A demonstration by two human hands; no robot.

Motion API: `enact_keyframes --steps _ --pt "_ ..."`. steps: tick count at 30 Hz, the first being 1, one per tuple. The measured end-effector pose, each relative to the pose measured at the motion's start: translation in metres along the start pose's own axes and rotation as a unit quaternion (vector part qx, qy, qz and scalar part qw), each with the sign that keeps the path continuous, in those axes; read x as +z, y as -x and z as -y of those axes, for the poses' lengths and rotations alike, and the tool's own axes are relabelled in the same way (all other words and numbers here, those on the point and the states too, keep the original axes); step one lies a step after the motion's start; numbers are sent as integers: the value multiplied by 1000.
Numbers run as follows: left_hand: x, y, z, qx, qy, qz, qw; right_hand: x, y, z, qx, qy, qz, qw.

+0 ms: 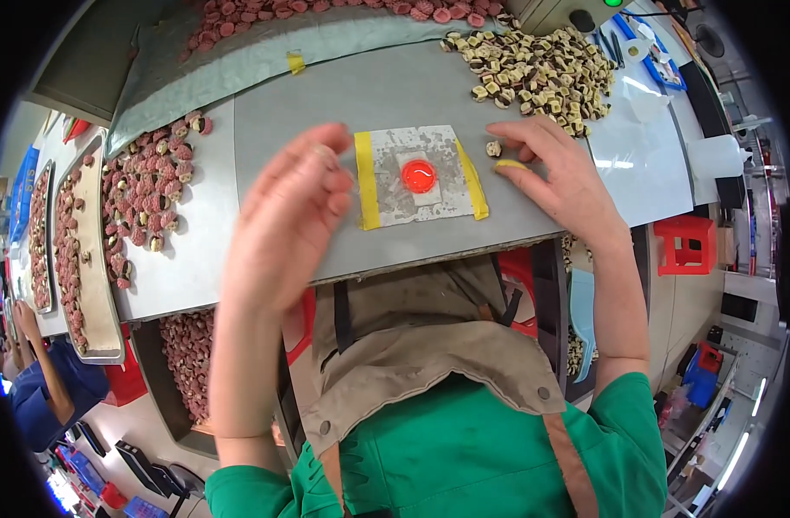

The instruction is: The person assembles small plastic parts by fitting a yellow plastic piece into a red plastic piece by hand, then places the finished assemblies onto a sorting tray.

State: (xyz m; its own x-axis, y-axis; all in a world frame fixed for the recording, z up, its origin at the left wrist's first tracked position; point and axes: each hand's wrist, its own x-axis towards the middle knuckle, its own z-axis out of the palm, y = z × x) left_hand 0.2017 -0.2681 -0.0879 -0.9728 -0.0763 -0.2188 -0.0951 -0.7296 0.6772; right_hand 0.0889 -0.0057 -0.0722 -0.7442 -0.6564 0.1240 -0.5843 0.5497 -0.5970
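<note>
Over the left side of the taped sheet, my left hand (295, 203) is raised and smeared by motion; its fingers look partly curled, and whether they hold anything does not show. To the right of the sheet, my right hand (560, 168) has thumb and index finger on either side of a small round cream-and-dark piece (494, 148). A yellow covering shows at the thumb tip. Between my hands lies a worn grey-white sheet (398, 207), taped down with yellow strips (369, 186). At its middle sits a glossy bright red disc (419, 176) on a pale square.
A heap of cream-and-dark pieces (541, 73) lies at the back right. Pink-and-dark pieces (149, 181) spread at left, beside metal trays (88, 181). Pink caps (343, 7) pile at the back. Below the table stand bins and red stools (686, 244). Another person (54, 388) is at far left.
</note>
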Motion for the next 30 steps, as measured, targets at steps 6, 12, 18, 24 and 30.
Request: enact_keyframes --steps 6,12,18,24,30 --pt "3 15 31 -40 85 38 995 0 -8 11 -58 102 28 993" --pt "1 16 30 -35 96 26 994 18 -19 44 -96 6 6 995" --pt "-7 16 34 -23 134 51 989 41 -27 52 -146 41 26 988" --pt "-5 17 35 -14 107 20 994 41 -27 53 -186 78 36 979" --pt "-5 15 34 -11 108 44 993 44 -30 49 -195 139 19 971"
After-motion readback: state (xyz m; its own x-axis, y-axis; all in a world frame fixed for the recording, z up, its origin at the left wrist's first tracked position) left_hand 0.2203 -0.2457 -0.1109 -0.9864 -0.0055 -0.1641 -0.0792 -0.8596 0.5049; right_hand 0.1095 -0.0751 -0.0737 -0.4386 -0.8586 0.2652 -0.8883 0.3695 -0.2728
